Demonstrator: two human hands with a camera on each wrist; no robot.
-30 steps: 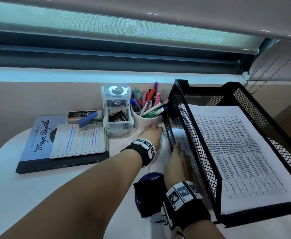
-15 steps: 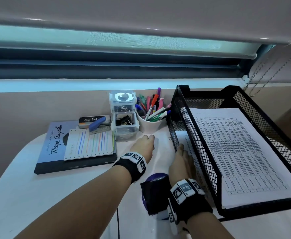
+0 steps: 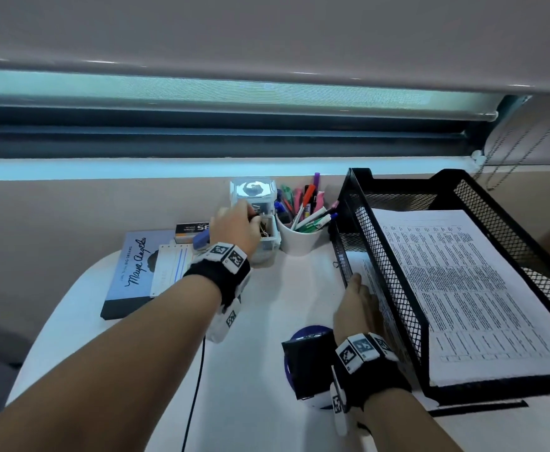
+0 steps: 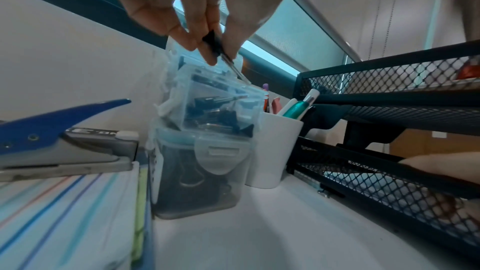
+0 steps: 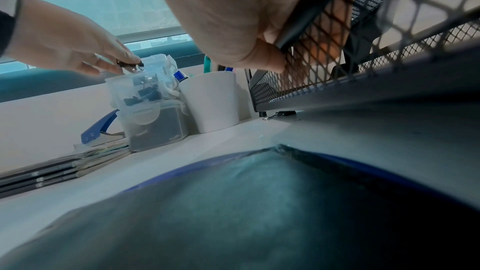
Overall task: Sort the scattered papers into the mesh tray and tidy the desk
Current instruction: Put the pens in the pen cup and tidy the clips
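Observation:
My left hand (image 3: 249, 216) hovers over the open top of a clear stacked plastic container (image 3: 265, 236) and pinches a small black binder clip (image 4: 211, 45) between thumb and fingertips (image 5: 130, 63). More black clips lie inside the container (image 4: 207, 128). The black two-tier mesh tray (image 3: 384, 282) stands at the right. Its upper tier holds a stack of printed papers (image 3: 462, 288). My right hand (image 3: 355, 298) lies flat at the lower tier, fingers straight and reaching in over a printed sheet (image 3: 363, 267). Its thumb (image 5: 270, 59) lies against the tray's rail.
A white cup of pens (image 3: 301, 238) stands between container and tray. Left of the container lie a book (image 3: 133, 275), a striped notepad (image 3: 169, 272), a blue stapler (image 4: 59, 137) and a staple box (image 3: 192, 228). A small clip (image 3: 334, 264) lies by the tray's foot.
My left hand rose off the desk and moved up-left to the clear container, now pinching a black clip. My right hand stayed at the tray's lower tier.

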